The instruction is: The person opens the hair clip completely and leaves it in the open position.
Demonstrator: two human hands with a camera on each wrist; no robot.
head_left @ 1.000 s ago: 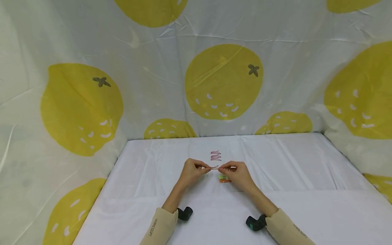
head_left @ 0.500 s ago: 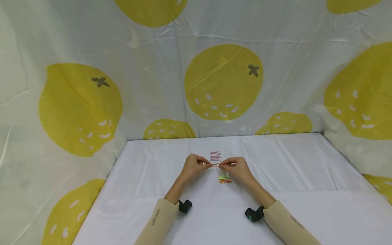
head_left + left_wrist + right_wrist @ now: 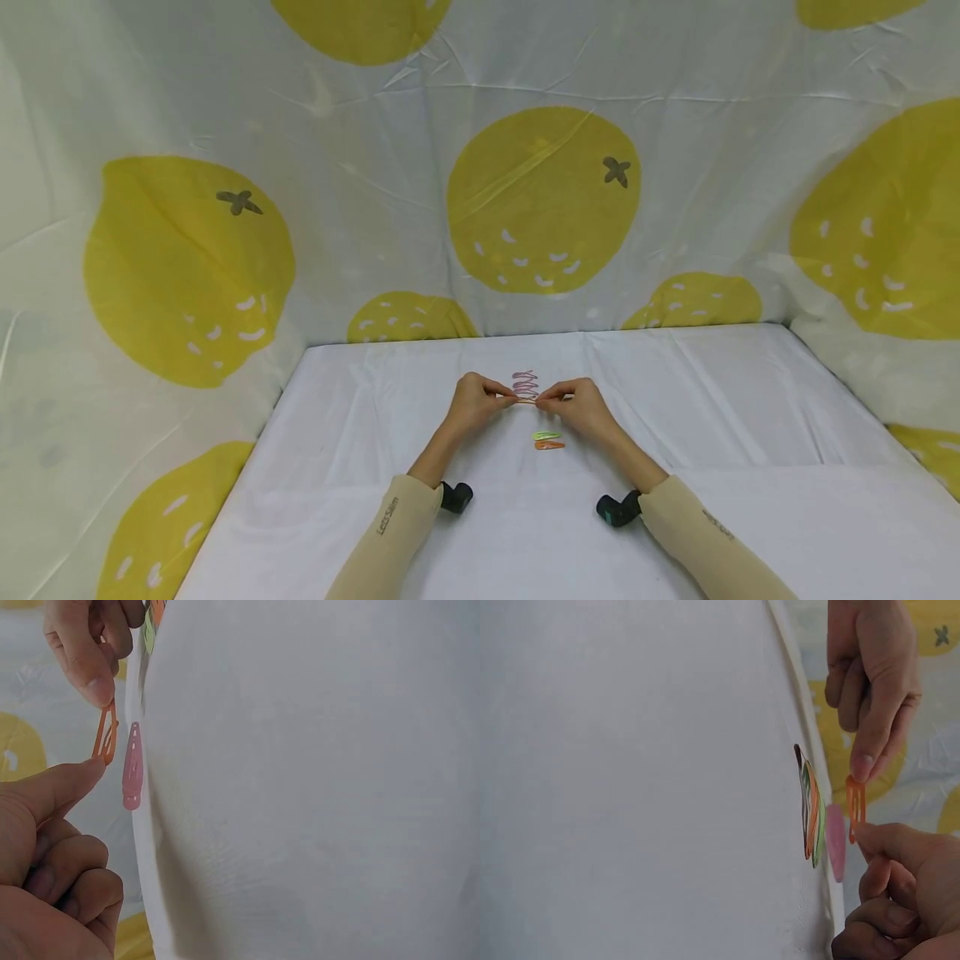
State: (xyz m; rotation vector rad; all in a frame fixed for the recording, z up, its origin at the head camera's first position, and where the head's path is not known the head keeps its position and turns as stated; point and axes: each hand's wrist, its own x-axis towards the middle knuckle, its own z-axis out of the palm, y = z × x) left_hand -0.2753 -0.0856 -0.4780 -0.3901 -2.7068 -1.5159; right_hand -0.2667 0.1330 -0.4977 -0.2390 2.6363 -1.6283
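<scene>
An orange hair clip (image 3: 109, 735) is pinched at one end by the left hand (image 3: 56, 847) and at the other by the right hand (image 3: 90, 645). In the head view the left hand (image 3: 474, 404) and right hand (image 3: 583, 408) face each other, the clip (image 3: 527, 402) level between their fingertips. Just beyond it lie several pink clips (image 3: 525, 383) in a column. The right wrist view shows the orange clip (image 3: 856, 806) with its prongs spread apart, near a pink clip (image 3: 835, 844).
Nearer the person, a green clip (image 3: 546, 435) and an orange clip (image 3: 550, 445) lie on the white cloth (image 3: 360, 433). A lemon-print curtain (image 3: 375, 208) hangs behind the table. Black devices (image 3: 456, 497) are at both wrists.
Both hands have moved slightly away from the person with the orange clip, closer to the pink clips. The green and orange clips on the cloth now show uncovered by the right hand.
</scene>
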